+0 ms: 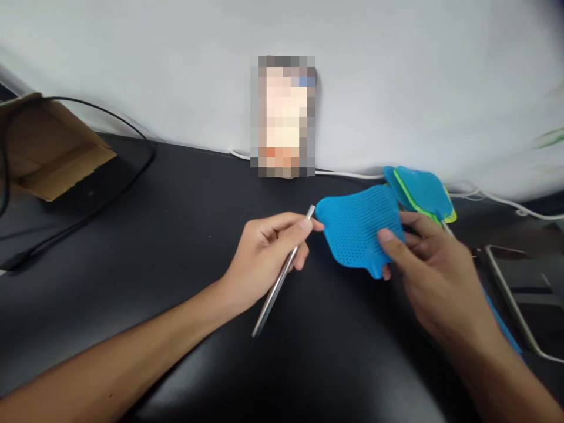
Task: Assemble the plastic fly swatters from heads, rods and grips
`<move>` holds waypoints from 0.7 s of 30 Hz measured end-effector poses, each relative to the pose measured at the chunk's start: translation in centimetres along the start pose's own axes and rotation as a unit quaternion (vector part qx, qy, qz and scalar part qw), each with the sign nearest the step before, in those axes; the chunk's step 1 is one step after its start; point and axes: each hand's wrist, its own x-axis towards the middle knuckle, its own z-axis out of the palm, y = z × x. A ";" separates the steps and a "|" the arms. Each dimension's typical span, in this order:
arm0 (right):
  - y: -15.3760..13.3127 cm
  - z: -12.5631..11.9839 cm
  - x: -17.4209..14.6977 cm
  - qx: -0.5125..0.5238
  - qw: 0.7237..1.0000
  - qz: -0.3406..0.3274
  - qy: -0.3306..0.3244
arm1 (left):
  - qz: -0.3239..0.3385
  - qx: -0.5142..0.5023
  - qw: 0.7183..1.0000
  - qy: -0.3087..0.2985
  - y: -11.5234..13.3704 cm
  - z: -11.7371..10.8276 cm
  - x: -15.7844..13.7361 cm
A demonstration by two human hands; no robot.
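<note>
My left hand [267, 252] is closed around a thin metal rod [275, 289], which slants from upper right to lower left. In my right hand [443, 279] is a blue plastic fly swatter head [352, 226], pinched at its right side between thumb and fingers. The head is perforated, with a short socket [375, 271] pointing down. The upper end of the rod is close beside the head's left edge; rod and socket are apart. My left fingertips are at that edge, but I cannot tell whether they touch it.
Several blue and green swatter heads [429, 191] are piled at the back right. A dark-screened device [524, 294] lies at the right. An open cardboard box [57, 153] and a black cable [118, 114] occupy the left. A pixelated upright object [286, 117] leans by the wall, near a white cable [348, 175].
</note>
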 end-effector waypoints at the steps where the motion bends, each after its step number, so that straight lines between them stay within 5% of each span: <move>1: 0.2 0.5 -0.3 -0.051 0.999 -0.006 -0.015 | 0.027 0.057 0.998 0.019 0.0 -0.2 0.3; 5: 0.5 1.3 -1.1 -0.281 0.954 -0.103 0.017 | 0.103 0.253 0.961 0.045 0.0 -1.2 1.2; 9: 0.6 1.3 -1.4 -0.439 0.878 -0.182 0.051 | 0.149 0.464 0.872 0.051 -0.1 -1.9 1.3; 12: 0.6 1.1 -1.3 -0.476 0.854 -0.199 0.066 | 0.147 0.563 0.812 0.041 -0.2 -2.2 1.3; 17: 0.8 0.1 -0.1 -0.503 0.827 -0.234 0.090 | 0.112 0.598 0.790 0.070 0.3 -2.4 1.4; 21: 2.0 -0.6 1.0 -0.524 0.815 -0.244 0.047 | 0.093 0.669 0.736 0.054 1.2 -2.3 1.0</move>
